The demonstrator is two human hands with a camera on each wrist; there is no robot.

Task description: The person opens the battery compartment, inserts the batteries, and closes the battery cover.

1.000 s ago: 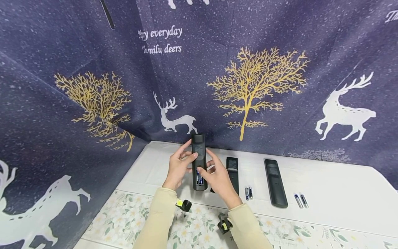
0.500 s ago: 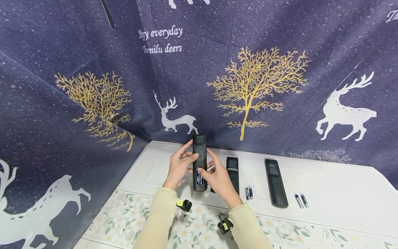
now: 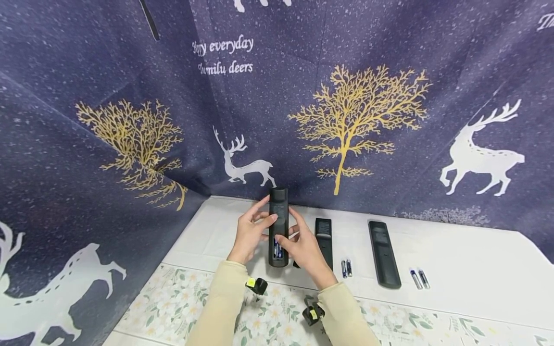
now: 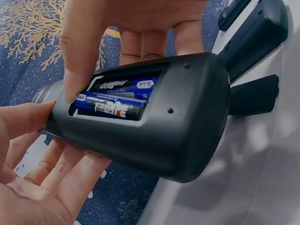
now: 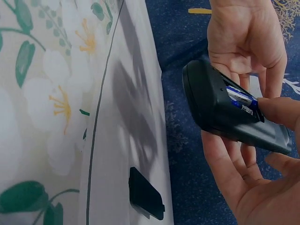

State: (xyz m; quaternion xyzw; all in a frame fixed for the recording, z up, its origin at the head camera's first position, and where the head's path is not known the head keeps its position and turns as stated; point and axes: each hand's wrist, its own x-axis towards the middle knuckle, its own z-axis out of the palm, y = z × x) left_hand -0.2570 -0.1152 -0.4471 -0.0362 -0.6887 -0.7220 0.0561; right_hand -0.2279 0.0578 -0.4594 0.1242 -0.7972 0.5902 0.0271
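Observation:
Both hands hold a black remote control (image 3: 279, 206) up above the table, its back toward the head camera and its battery compartment uncovered. Two blue AAA batteries (image 4: 115, 105) lie side by side in the compartment; in the left wrist view the nearer one sits slightly aslant. The left hand (image 3: 250, 233) grips the remote's left side, thumb on the back and fingers behind. From the other side the right hand (image 3: 305, 245) grips it, its thumb (image 4: 77, 70) pressing at the end of the batteries. A black battery cover (image 5: 146, 194) lies on the table below.
A second black remote (image 3: 323, 240) lies partly behind the right hand, with a pair of batteries (image 3: 346, 268) beside it. Further right are a third remote (image 3: 384, 254) and another battery pair (image 3: 419, 278). A dark printed cloth (image 3: 268, 120) hangs behind the white table (image 3: 467, 259).
The remote has shifted very slightly right and down in the hands' grip. The right thumb stays at the battery compartment; the things on the table have not moved.

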